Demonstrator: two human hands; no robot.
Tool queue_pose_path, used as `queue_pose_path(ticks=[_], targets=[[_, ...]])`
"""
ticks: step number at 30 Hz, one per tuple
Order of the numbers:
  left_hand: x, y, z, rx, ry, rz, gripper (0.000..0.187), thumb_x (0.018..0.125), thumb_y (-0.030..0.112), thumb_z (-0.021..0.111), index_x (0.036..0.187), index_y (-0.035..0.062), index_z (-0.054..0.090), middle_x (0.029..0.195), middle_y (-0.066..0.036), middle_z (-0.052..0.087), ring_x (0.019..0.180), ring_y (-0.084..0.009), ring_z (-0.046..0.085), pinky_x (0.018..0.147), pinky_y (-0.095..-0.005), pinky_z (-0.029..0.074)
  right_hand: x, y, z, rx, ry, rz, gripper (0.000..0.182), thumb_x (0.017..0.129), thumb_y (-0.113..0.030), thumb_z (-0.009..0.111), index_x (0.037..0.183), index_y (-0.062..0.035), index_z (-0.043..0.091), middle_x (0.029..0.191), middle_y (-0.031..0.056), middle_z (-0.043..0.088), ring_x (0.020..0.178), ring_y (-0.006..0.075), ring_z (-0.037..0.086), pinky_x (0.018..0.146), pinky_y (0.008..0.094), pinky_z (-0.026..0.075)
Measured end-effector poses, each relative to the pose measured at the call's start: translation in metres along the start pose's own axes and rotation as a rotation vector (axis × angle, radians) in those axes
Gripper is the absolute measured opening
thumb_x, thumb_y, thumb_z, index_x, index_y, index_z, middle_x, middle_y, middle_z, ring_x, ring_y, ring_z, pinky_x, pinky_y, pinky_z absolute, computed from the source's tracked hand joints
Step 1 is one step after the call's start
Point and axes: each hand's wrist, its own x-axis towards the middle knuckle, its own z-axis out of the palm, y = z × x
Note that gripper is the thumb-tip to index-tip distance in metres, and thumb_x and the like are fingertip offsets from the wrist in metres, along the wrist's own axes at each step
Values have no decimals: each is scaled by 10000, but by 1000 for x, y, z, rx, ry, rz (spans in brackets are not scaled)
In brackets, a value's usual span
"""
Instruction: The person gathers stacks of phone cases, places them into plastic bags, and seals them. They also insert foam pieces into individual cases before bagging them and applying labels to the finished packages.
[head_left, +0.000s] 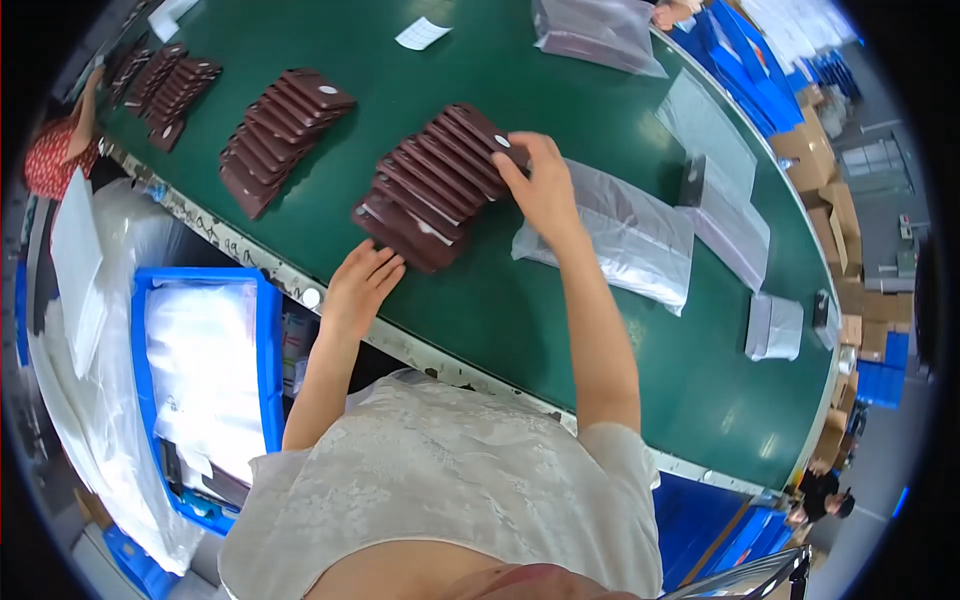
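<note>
A fanned row of dark brown flat items (430, 180) lies on the green table in front of me. At its upper right end is my right hand (545, 185), thumb and fingers around the last item, which bears a white oval sticker. My left hand (362, 285) rests at the lower left end, fingers spread and touching the table beside the nearest item. Just right of my right hand lies a wrapped grey package (630, 235). To the left stands a second fanned row of brown items (275, 135).
More brown items (170, 90) lie at the far left, near another person (62, 160). Plastic-wrapped packages (600, 30) (730, 230) (775, 327) sit on the green table (480, 325). A blue bin (272, 350) holding clear bags stands below the table edge.
</note>
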Motion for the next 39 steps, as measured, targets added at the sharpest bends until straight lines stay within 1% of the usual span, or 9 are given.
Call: queue_pose_path(ticks=[3,8,12,15,19,28,32,35,39], targets=[[39,-19,19,14,-93,53,504,1015,320,568,1320,-66,459,1218,-159,584,1078,-283,627,963,-447,524,29,36,38,-411,-217,-53,601,926,-542,603,1140,18,631,1087,212,678,1045,362,656,901,417,503],[125,-19,51,1281,59,230,586,1014,460,525,1264,-69,491,1099,-181,589,805,-275,675,741,-397,562,46,14,45,-365,-613,242,811,869,-710,530,1216,19,603,1150,228,665,1095,388,636,933,448,501],[123,2,90,1215,-41,236,580,997,399,562,1349,-52,464,1253,-245,545,1237,-418,515,1050,-451,434,20,18,39,-5,-468,499,735,872,-588,650,1240,42,568,1121,229,674,1092,360,648,943,428,505],[82,21,96,1099,-80,741,638,976,388,604,1434,-3,394,1373,-251,459,1288,-402,481,1072,-432,419,6,-12,30,418,-63,290,626,867,-392,742,1263,45,533,1170,210,662,1101,323,648,947,415,502],[79,26,73,901,-265,864,710,954,391,641,1478,24,333,1423,-246,400,1286,-410,483,1071,-425,422,-34,-21,46,715,89,248,573,847,-170,787,1308,10,498,1215,147,615,1141,251,598,978,400,471],[50,41,49,1330,-27,353,631,974,411,604,1417,3,416,1385,-227,434,1260,-339,502,1033,-439,438,-41,-44,55,-43,-192,226,606,899,-348,718,1345,1,505,1205,195,586,1139,309,578,975,410,462],[76,5,28,1403,187,421,614,977,429,581,1392,-2,445,1363,-230,454,1226,-343,515,1022,-456,436,-54,-21,94,65,-326,329,675,884,-428,702,1361,2,493,1173,211,557,1082,382,574,935,441,476],[96,-55,23,639,397,770,623,971,420,580,1409,4,427,1358,-230,454,1224,-386,503,1028,-477,425,-63,-23,106,97,-110,390,635,903,-413,689,1353,0,518,1196,211,586,1116,339,580,942,414,473],[90,-35,29,953,317,655,619,967,390,589,1422,10,411,1397,-224,419,1278,-397,457,1060,-480,401,-61,-30,97,99,-185,414,635,900,-410,691,1346,7,519,1217,206,575,1120,334,578,956,407,472]])
